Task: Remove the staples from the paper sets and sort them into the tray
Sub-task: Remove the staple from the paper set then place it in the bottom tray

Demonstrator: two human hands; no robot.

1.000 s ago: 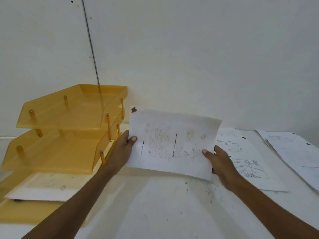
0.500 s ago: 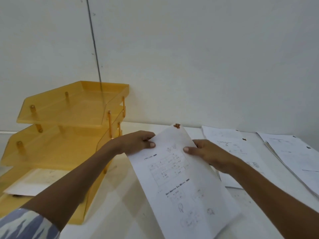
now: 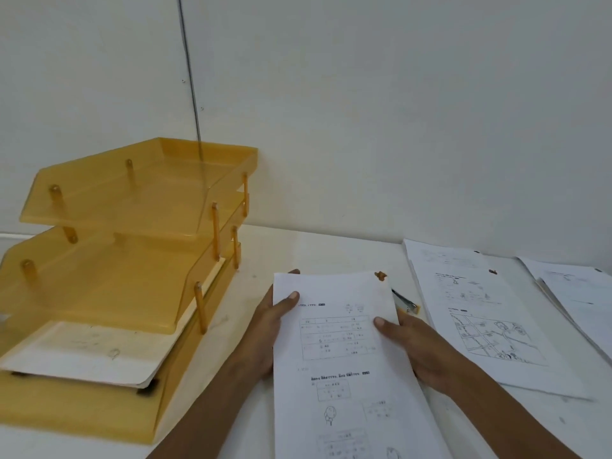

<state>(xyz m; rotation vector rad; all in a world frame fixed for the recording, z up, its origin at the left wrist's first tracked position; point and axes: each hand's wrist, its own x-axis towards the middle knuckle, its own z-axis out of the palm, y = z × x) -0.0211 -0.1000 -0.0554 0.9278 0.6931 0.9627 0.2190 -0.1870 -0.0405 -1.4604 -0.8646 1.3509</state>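
A printed paper set (image 3: 337,352) lies lengthwise in front of me, its far end toward the wall, with a rusty staple (image 3: 381,275) in its top right corner. My left hand (image 3: 268,329) grips the set's left edge, thumb on top. My right hand (image 3: 414,346) grips its right edge, thumb on the page. An amber three-tier plastic tray (image 3: 139,293) stands at the left; its bottom tier holds a stack of white sheets (image 3: 82,352). A metal staple remover (image 3: 405,303) peeks out just behind the held set's right edge.
Another stapled set with a map drawing (image 3: 486,313) lies to the right on the white table (image 3: 331,253). More paper sets (image 3: 583,296) lie at the far right. A white wall stands close behind.
The paper set was turned from crosswise and raised to lengthwise, then lowered toward the table and squared up. Both hands shifted to its side edges. The view tilted downward.
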